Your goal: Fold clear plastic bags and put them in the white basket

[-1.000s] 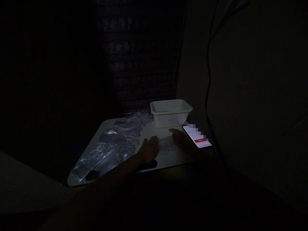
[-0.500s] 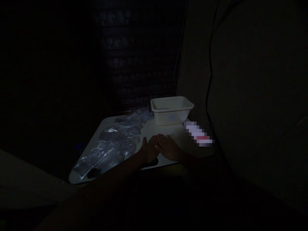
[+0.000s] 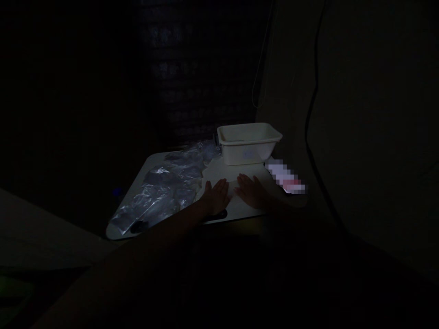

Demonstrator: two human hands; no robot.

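Observation:
My left hand (image 3: 216, 197) is over the middle of a small white table (image 3: 224, 171), palm down with its fingers stretched out and thumb apart. Just to its right, my right hand (image 3: 252, 191) is spread in the same flat way, with a narrow gap between the two. I see nothing held in either hand. A pale, faint patch shows on the surface between them, too dim to make out. Beside the left hand, crumpled clear plastic bags (image 3: 164, 183) cover the table's left side. A dark oval shape (image 3: 219, 214) lies under the left wrist at the front edge.
A white plastic tub (image 3: 245, 153) stands at the table's back. Right of it lies a blurred-out, phone-like bright object (image 3: 284, 176). A black cable (image 3: 310, 123) hangs down the right wall. Another dark shape (image 3: 139, 226) sits at the front left. The surroundings are very dark.
My hands, together with fingertips meeting half a second ago, have moved apart sideways and lie flat. The view has tipped slightly, so the table sits higher in the picture.

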